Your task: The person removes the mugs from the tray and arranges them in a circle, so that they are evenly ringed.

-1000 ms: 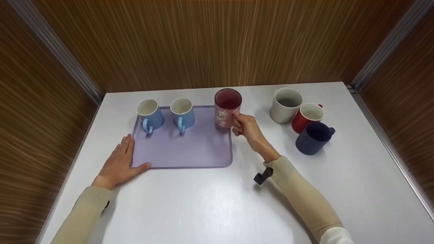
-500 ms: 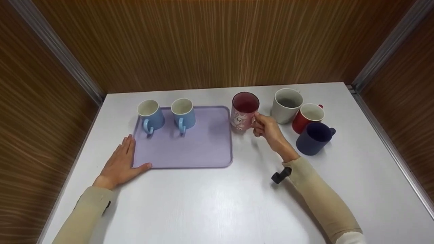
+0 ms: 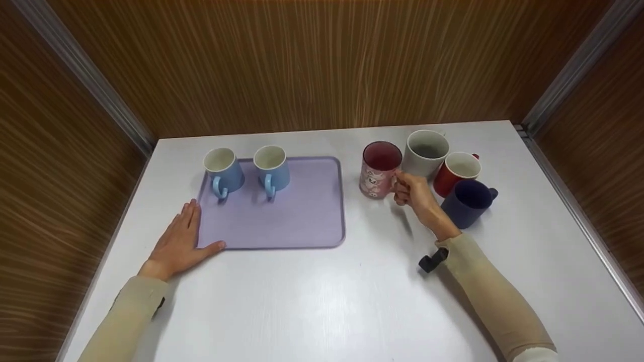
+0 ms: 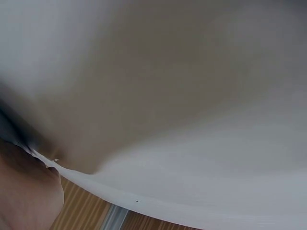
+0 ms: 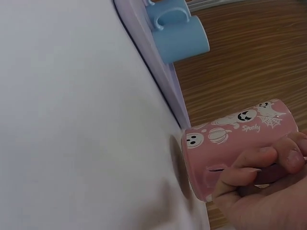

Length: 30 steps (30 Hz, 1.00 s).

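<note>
My right hand [image 3: 417, 197] grips the handle of a pink mug [image 3: 378, 173] with white Halloween drawings, a little right of the tray. In the right wrist view, fingers curl round the handle and the pink mug [image 5: 240, 139] is upright, its base at or barely above the table. My left hand [image 3: 176, 241] lies flat with fingers straight, touching the front left corner of the lilac tray [image 3: 271, 226]. Only a bit of the left hand [image 4: 29, 191] shows in the left wrist view. Two light blue mugs, one left [image 3: 229, 176] and one right [image 3: 274, 173], stand on the tray's back part.
Close to the right of the pink mug stand a white mug [image 3: 420, 163], a red mug [image 3: 445, 181] and a dark blue mug [image 3: 464, 208], grouped together. A wood-grain wall [image 3: 302, 65] rises behind the white table [image 3: 302, 301], with further panels at both sides.
My right hand has carried the pink mug rightward from over the tray's back right corner to the table beside the white mug. The left hand and the tray have stayed put.
</note>
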Each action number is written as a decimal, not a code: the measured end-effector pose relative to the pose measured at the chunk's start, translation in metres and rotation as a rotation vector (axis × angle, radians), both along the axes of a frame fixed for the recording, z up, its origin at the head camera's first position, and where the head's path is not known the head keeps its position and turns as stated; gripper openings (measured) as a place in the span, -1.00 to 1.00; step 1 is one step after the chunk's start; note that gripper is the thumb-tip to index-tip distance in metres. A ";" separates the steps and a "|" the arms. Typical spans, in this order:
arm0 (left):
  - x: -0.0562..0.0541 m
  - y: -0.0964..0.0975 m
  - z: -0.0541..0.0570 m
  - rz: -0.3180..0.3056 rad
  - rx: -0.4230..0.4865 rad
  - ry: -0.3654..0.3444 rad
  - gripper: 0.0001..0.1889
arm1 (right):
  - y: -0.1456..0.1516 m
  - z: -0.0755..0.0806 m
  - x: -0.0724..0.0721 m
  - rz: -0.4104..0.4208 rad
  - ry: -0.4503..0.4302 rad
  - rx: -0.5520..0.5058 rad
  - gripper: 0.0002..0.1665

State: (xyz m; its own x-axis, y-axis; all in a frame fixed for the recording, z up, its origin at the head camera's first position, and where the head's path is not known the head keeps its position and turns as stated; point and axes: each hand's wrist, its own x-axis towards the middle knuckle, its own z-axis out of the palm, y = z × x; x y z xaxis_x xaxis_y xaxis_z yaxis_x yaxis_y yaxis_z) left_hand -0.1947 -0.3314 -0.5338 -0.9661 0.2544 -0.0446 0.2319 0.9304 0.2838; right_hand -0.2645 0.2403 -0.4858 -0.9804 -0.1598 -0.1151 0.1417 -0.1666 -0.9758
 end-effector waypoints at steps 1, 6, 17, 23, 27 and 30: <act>0.000 0.000 0.000 -0.001 -0.001 0.000 0.31 | 0.002 -0.001 0.000 0.001 0.001 0.006 -0.44; 0.000 0.001 -0.001 -0.004 -0.002 0.004 0.31 | 0.010 -0.003 0.000 -0.015 -0.013 0.035 -0.44; -0.002 0.000 -0.001 0.001 -0.005 -0.001 0.33 | 0.021 -0.004 0.004 -0.063 -0.037 0.003 -0.50; -0.001 -0.001 -0.003 -0.002 -0.003 0.002 0.32 | 0.026 -0.002 0.004 -0.099 -0.018 0.026 -0.48; -0.001 -0.001 -0.002 -0.006 -0.005 0.009 0.32 | 0.029 0.000 0.005 -0.147 0.001 0.072 -0.43; -0.001 -0.001 -0.002 -0.008 -0.001 0.013 0.31 | 0.030 0.001 0.005 -0.165 0.010 0.101 -0.42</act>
